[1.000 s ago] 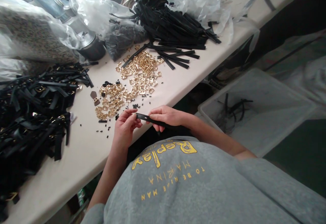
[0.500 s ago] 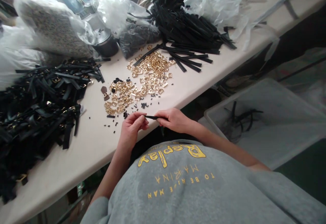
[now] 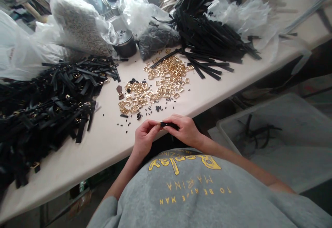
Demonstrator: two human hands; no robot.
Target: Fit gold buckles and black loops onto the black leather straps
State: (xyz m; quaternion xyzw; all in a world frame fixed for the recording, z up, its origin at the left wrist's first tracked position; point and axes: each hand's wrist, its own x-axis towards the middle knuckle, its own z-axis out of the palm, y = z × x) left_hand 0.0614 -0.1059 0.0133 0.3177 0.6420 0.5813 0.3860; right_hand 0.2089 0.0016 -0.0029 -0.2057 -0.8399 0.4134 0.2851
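A short black strap (image 3: 169,125) is stretched between my two hands at the table's front edge. My left hand (image 3: 145,133) pinches its left end between thumb and fingertips. With fingers wrapped round it, my right hand (image 3: 184,128) grips the other end, and the hands nearly touch. A small pale spot shows on the strap; I cannot make out what it is. Just beyond the hands lie gold buckles (image 3: 135,96) in a heap, with small black pieces (image 3: 158,108) scattered in front of them. A brown tab with a buckle (image 3: 119,92) lies at the heap's left side.
Black straps with buckles (image 3: 64,93) cover the table's left. Loose black strips (image 3: 210,34) are piled at the back, near a dark round tin (image 3: 126,44) and plastic bags (image 3: 80,24). A translucent bin (image 3: 259,117) holding some black strips stands below the table at right.
My hands have come closer together, with the right one shifted along the strap towards the left. The whole view has swung a little, so the table's things appear further right.
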